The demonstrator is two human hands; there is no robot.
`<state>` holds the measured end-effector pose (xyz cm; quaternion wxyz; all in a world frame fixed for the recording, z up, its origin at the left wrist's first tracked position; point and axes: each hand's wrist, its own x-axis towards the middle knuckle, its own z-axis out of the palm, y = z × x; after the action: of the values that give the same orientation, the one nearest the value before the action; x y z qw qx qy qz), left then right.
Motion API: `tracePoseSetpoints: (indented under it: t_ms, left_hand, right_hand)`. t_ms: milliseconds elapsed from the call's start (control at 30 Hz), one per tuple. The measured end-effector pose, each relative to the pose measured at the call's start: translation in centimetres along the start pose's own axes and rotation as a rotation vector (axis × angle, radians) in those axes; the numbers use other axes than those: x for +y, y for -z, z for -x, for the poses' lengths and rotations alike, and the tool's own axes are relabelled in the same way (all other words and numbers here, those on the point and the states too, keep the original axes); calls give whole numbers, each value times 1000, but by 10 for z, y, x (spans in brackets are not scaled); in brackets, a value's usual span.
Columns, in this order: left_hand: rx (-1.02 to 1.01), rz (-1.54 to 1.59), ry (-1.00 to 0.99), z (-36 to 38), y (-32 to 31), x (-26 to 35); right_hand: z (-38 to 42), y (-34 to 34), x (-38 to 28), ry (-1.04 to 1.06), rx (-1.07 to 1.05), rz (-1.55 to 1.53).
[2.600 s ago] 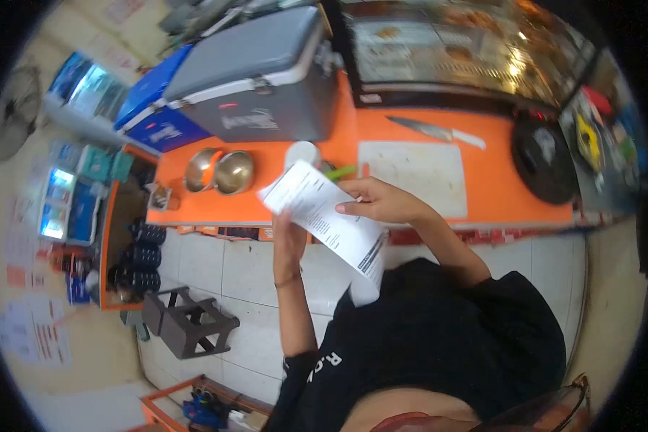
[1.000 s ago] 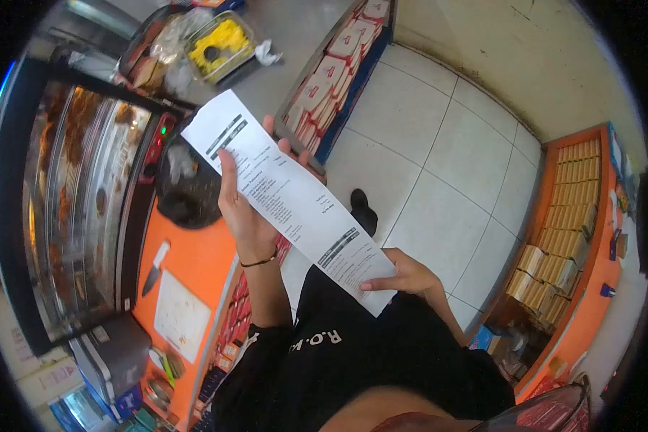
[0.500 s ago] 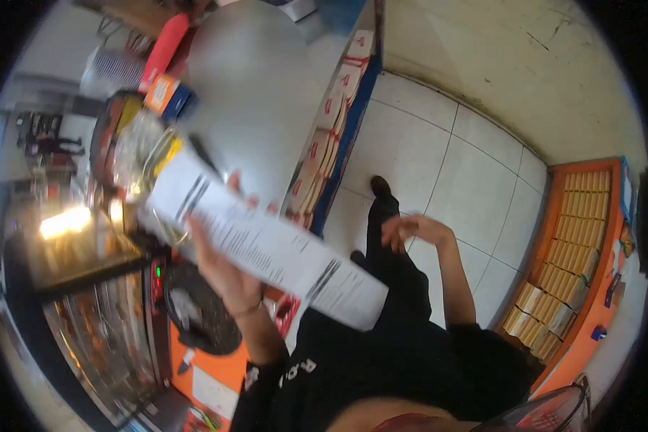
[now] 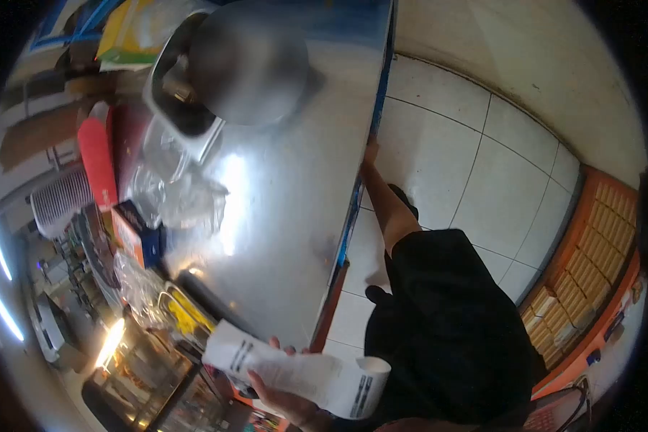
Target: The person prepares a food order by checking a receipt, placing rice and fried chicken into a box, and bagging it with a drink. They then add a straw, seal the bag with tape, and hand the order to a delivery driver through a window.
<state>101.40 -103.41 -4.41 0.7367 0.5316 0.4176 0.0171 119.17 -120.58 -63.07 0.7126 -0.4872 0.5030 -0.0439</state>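
Note:
My left hand [image 4: 284, 403], at the bottom of the view, is closed around a long white printed receipt [image 4: 295, 367]. The strip runs sideways, and its end near my body curls up. My right hand [image 4: 371, 153] is at the edge of the metal counter [image 4: 288, 201], arm stretched forward. Its fingers are hidden at or beneath that edge, so what they touch cannot be seen.
Clear plastic bags [image 4: 187, 201], an orange-and-blue box [image 4: 138, 234] and a red object [image 4: 98, 162] lie along the counter's left side. A lit glass display case [image 4: 147, 374] stands lower left. An orange shelf [image 4: 583, 266] with stacked packs is on the right, beyond the tiled floor [image 4: 439, 151].
My right hand has gone from hanging open above the floor to the counter edge. The view has shifted, and the receipt in my left hand now appears lower and more curled.

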Motion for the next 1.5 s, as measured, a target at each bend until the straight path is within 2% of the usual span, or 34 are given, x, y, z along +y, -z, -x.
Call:
tracePoseSetpoints:
  t_ms: [33, 100, 133, 200, 233, 333, 433, 533, 567, 633, 700, 733, 800, 833, 900, 933, 967, 1000, 1033, 1067, 1167, 1200, 1233, 1333, 1367, 1467, 1500]
  left_hand:
    - [-17, -15, 1, -9, 6, -3]
    - [-88, -102, 85, -25, 40, -8]
    - [-84, -116, 89, -31, 40, -12]
    - [77, -110, 213, -36, 38, -30]
    - [106, -93, 201, -34, 35, -39]
    - [-81, -204, 256, -36, 32, -57]
    - [-134, -327, 182, -31, -5, -52]
    - [-177, -282, 219, -26, 3, -46]
    - [-148, -240, 181, -25, 4, -48]
    - [-240, -328, 142, -26, 11, -44]
    - [-171, -303, 117, -15, 13, -38]
    - [-210, -394, 60, -11, 16, -36]
    - [-285, -654, -77, -5, 35, -33]
    - [-288, -620, -110, -9, 48, -43]
    - [-320, -754, -348, -15, 63, -70]
    - [-360, -822, -398, -16, 62, -72]
    - [-399, -894, -443, -16, 55, -70]
    - [-399, -866, -469, -14, 48, -72]
    - [-485, -930, -639, -12, 39, -73]
    - [-572, -993, -809, -8, 36, -72]
    - [-692, -814, -862, 7, 45, -74]
    - [-705, -790, -1028, 6, 54, -63]
    - [-721, -765, -1038, 10, 65, -54]
    - [-729, -699, -734, 21, 103, -34]
    - [-731, -694, -744, 27, 114, -20]
    - [-695, -887, -1003, 52, 150, 29]
    - [-687, -879, -1006, 58, 160, 34]
  right_hand:
    - [-34, -9, 7, -1, 16, -16]
    - [-94, -19, 44, 196, 95, -221]
    - [-107, -16, 46, 198, 136, -167]
    - [-125, -8, 47, 199, 208, -26]
    - [-130, -3, 55, 204, 236, 42]
    - [-133, 13, 56, 219, 287, 227]
    - [-127, 37, 53, 222, 324, 390]
    - [-114, 50, 35, 244, 330, 514]
    - [-110, 51, 24, 247, 329, 538]
    - [-102, 46, 5, 256, 340, 562]
    - [-80, 38, -28, 230, 372, 596]
    - [-71, 44, -38, 240, 377, 580]
    - [-36, 62, -77, 350, 291, 480]
    - [-15, 103, -85, 657, -63, 269]
    - [58, 151, -132, 579, -170, -62]
    - [104, 174, -146, 653, -54, 54]
    - [173, 186, -174, 538, 23, 138]
    - [236, 194, -195, 614, -36, 230]
    - [293, 198, -210, 692, -85, 320]
    - [347, 197, -217, 720, -233, 341]
    - [481, 195, -230, 728, -720, 356]
    - [494, 198, -230, 790, -787, 404]
    - [505, 201, -231, 844, -855, 458]
    - [551, 183, -245, 928, -895, 474]
    - [560, 177, -250, 939, -894, 473]
    - [573, 161, -256, 1077, -1069, 359]
    - [580, 156, -261, 1083, -1077, 365]
